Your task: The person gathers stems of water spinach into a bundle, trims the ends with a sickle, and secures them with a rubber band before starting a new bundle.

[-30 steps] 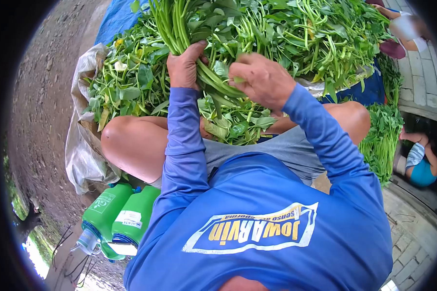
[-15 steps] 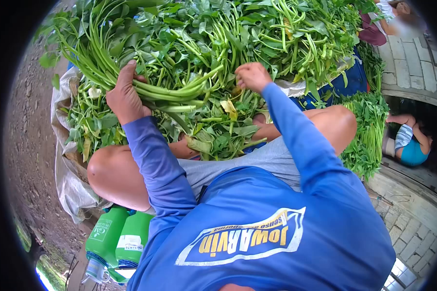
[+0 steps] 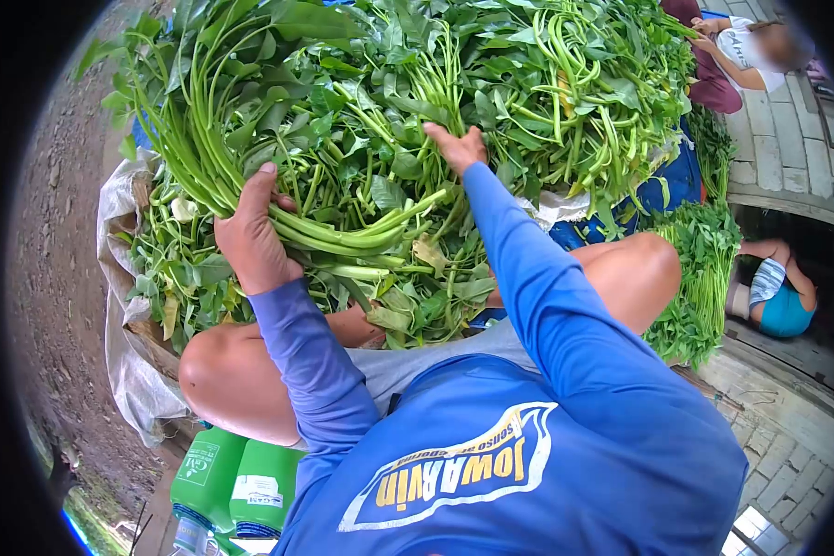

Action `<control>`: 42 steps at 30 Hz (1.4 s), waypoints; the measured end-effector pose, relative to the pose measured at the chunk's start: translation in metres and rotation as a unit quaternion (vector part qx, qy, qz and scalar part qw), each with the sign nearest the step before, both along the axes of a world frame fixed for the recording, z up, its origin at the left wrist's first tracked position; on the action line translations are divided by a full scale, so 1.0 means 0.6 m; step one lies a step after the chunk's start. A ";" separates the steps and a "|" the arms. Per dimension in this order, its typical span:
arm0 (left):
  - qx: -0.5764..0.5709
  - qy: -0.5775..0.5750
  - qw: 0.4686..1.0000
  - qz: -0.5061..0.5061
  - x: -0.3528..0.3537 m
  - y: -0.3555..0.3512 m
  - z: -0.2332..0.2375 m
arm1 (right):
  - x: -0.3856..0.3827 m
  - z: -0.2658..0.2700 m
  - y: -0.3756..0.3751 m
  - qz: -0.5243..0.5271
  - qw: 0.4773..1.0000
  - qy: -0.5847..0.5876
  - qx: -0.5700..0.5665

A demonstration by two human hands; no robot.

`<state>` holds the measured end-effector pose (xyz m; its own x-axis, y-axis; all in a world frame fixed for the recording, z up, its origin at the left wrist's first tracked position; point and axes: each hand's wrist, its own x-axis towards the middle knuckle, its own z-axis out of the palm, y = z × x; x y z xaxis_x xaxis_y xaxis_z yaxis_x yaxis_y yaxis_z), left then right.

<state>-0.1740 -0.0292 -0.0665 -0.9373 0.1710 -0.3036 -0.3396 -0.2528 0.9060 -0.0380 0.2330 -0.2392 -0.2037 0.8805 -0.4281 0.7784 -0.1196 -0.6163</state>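
Note:
My left hand (image 3: 258, 236) is closed around a thick bunch of water spinach (image 3: 204, 157). The bunch's pale cut stem ends point right, and its leafy tops arch up to the far left. Over the middle of the large water spinach heap (image 3: 343, 102), my right hand (image 3: 458, 148) closes on some upright stems (image 3: 447, 88); its fingertips are partly hidden among the leaves. Loose leaves and a yellowed leaf (image 3: 428, 252) lie between my crossed legs and the held bunch.
A whitish sack (image 3: 125, 269) edges the heap at left. Green jugs (image 3: 208, 473) stand at lower left. More bundled greens (image 3: 690, 287) lie right of my knee, near blue plastic (image 3: 667, 185). One person (image 3: 741, 56) sits at upper right, another (image 3: 783, 287) farther right.
My right hand has moved left and slightly up from beside the bunch's cut ends onto stems in the heap. My left hand, still holding the bunch, has shifted slightly down and right.

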 end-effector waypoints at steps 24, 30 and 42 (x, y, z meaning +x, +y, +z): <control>0.038 -0.008 0.999 0.023 -0.008 -0.066 0.028 | 0.059 0.051 0.018 0.307 0.945 0.043 -0.106; 0.022 -0.017 0.999 0.038 -0.003 -0.081 0.029 | 0.110 0.057 -0.020 0.139 0.957 0.111 -0.230; 0.005 -0.037 0.997 -0.072 0.031 -0.040 -0.024 | 0.232 0.234 0.021 0.072 0.886 0.239 -0.391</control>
